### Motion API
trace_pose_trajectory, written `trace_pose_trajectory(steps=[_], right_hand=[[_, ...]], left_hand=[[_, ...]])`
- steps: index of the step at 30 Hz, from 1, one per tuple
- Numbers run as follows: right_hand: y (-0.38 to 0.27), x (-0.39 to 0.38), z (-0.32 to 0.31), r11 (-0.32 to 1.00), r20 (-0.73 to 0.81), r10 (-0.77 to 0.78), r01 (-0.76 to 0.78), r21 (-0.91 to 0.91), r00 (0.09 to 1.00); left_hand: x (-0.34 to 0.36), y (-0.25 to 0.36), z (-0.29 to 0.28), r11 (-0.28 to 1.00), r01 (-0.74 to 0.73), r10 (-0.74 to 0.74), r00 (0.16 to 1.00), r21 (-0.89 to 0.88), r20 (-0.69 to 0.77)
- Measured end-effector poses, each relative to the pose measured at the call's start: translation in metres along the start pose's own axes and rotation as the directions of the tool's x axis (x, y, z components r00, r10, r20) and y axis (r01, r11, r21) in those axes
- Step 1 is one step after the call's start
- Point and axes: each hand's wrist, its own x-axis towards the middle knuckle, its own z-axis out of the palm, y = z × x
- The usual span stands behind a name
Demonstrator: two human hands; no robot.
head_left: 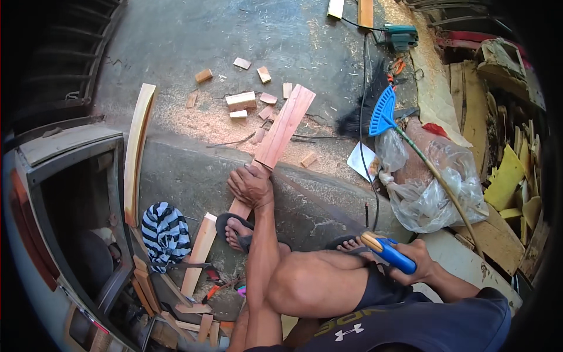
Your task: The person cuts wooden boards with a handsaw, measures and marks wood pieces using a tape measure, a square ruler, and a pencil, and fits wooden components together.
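A pinkish wooden board (pixel 285 126) slants over the edge of a concrete step, its far end above the sawdust. My left hand (pixel 252 186) grips the board around its width, just on the near side of a dark cut line. In my right hand (pixel 417 260) is a handsaw with a blue and tan handle (pixel 390 252). Its long blade (pixel 319 201) runs up to the left, and the tip end meets the board at the cut line, close to my left fingers. My sandaled foot (pixel 237 232) rests at the board's near part.
Several wood offcuts (pixel 241 101) lie among sawdust beyond the step. A blue rake (pixel 384 111), plastic bags (pixel 437 188) and a black cord (pixel 365 100) are on the right. Leaning planks (pixel 138 155), a striped cloth bundle (pixel 166 236) and a metal-framed cabinet (pixel 73 141) stand left. A green power tool (pixel 402 37) lies far right.
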Motion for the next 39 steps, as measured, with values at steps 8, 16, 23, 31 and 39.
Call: trace_pose_trajectory(steps=[8,16,23,31,39], right_hand=[[0.055,0.147,0.083,0.998,-0.033,-0.030,0.032,0.048,0.999],[0.103,0.105,0.013,0.969,-0.292,-0.230,0.191,-0.158,0.928],[0.215,0.110,0.025,0.825,-0.425,-0.124,-0.145,-0.546,0.897],[0.235,0.121,0.091,0.903,-0.420,0.101,-0.261,-0.342,0.902],[0.214,0.073,0.084,0.983,-0.495,0.109,-0.168,-0.076,0.862]], left_hand=[[-0.002,-0.014,0.006,0.999,0.001,-0.002,1.000,-0.054,-0.023],[0.002,-0.018,0.005,0.999,0.002,-0.005,0.999,-0.052,-0.053],[0.060,0.051,0.002,0.965,-0.014,0.101,0.941,-0.261,0.324],[0.135,0.060,0.069,0.917,-0.289,0.347,0.236,-0.276,0.908],[0.122,0.030,-0.118,0.430,0.200,0.103,0.958,-0.881,0.268]])
